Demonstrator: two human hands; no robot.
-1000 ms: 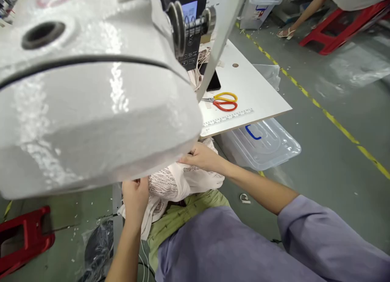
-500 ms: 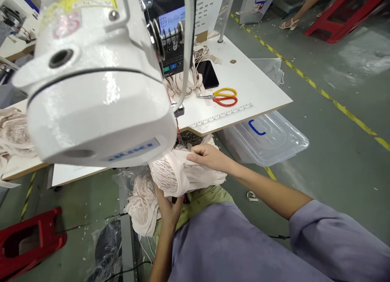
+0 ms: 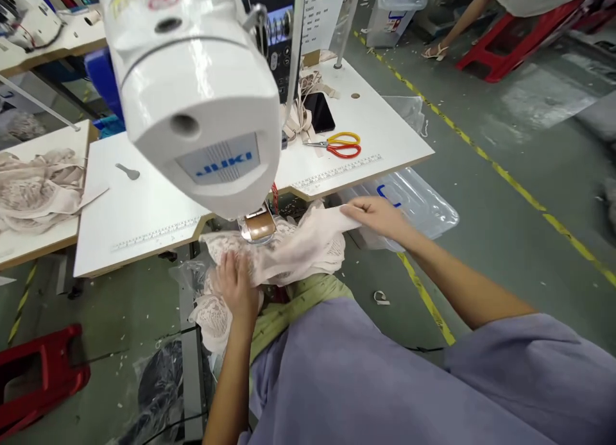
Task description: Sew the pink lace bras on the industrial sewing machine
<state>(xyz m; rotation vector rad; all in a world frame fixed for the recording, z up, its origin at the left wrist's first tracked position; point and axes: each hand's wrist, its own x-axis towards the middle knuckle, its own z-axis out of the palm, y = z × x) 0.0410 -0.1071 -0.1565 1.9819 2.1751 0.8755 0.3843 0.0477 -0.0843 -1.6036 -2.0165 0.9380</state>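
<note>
A pale pink lace bra (image 3: 298, 243) is stretched sideways just below the head of a white sewing machine (image 3: 212, 124). With my right hand (image 3: 378, 215) I pinch the end of its smooth band, pulled out to the right. My left hand (image 3: 237, 283) lies over the lace cup on the left, fingers on top; its thumb is hidden. Part of the bra passes close under the machine's needle area, and whether it lies beneath the presser foot cannot be seen. More lace bras (image 3: 212, 320) hang in a pile below my left hand.
Red-and-yellow scissors (image 3: 344, 145), a phone (image 3: 318, 111) and beige straps (image 3: 303, 121) lie on the white table (image 3: 394, 134). A lidded clear bin (image 3: 418, 204) stands under its right side. Other bras (image 3: 36, 192) lie at left. A red stool (image 3: 43, 368) stands lower left; a person sits at upper right.
My right hand has moved right, drawing the band out straight. The left hand has come from under the bra to on top of its cup. My view has shifted, showing more table at left.
</note>
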